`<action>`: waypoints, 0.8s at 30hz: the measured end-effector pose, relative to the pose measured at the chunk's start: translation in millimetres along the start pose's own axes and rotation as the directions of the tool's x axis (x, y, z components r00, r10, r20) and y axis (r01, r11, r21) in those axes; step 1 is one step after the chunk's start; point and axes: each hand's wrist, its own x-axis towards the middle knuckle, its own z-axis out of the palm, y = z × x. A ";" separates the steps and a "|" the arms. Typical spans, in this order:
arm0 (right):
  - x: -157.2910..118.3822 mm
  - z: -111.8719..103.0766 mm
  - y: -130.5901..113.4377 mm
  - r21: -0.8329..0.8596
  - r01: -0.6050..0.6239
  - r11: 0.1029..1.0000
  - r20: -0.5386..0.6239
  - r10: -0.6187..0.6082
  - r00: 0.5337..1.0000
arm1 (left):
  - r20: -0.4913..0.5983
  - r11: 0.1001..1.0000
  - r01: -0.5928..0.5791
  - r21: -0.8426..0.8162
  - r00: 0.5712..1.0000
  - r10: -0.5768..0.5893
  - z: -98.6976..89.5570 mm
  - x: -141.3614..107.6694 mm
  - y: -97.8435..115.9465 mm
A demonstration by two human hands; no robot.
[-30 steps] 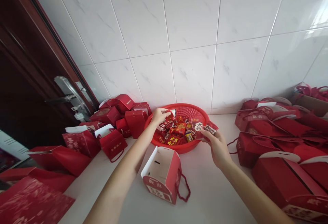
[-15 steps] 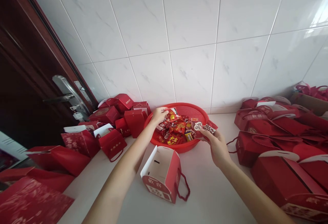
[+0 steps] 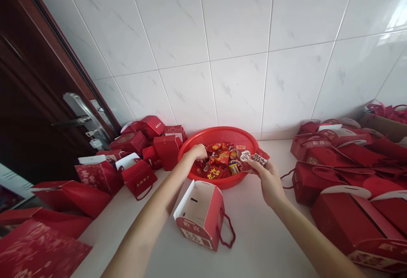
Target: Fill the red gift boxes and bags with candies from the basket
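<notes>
My left hand (image 3: 199,153) reaches into the left side of a red plastic basket (image 3: 237,133), its fingers curled down among the wrapped candies (image 3: 219,157). Whatever it pinches is hidden. Over the basket's right rim, my right hand (image 3: 270,180) is closed on red snack packets (image 3: 260,157) with white and dark lettering. In front of the basket stands a red gift box (image 3: 214,214), its top open and its pale inside bare. A twisted red cord handle (image 3: 231,231) hangs from its right side.
Several red gift boxes (image 3: 168,153) crowd the left of the white table (image 3: 254,235). More red boxes (image 3: 349,223) fill the right side, with a cardboard box (image 3: 381,127) behind them. A tiled wall (image 3: 238,87) rises at the back; a dark door (image 3: 34,66) stands at left.
My left hand has lowered into the candies, and the red packet it held up is no longer seen in it. My right hand stays in place with its packets.
</notes>
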 end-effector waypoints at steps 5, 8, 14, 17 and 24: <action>-0.2 0.0 0.4 0.003 0.005 1.000 0.004 -0.005 1.000 | 0.136 0.982 0.107 0.156 0.982 -0.128 -5.5 -3.4 6.7; -0.9 0.1 0.3 0.002 0.005 1.000 0.013 -0.005 1.000 | 0.215 0.951 0.138 0.275 0.956 -0.201 -8.2 -8.2 14.4; 0.3 -0.4 1.4 0.007 0.007 1.000 0.006 -0.007 1.000 | 0.387 0.858 0.090 0.505 0.865 -0.318 -9.9 -19.6 34.8; 1.4 -0.4 2.2 0.015 0.002 1.000 0.005 -0.002 1.000 | 0.503 0.813 0.019 0.581 0.778 -0.377 -8.8 -24.1 43.9; 2.8 -1.2 5.5 0.008 0.017 1.000 0.010 -0.017 1.000 | 0.630 0.764 -0.122 0.634 0.655 -0.417 -6.2 -28.6 51.8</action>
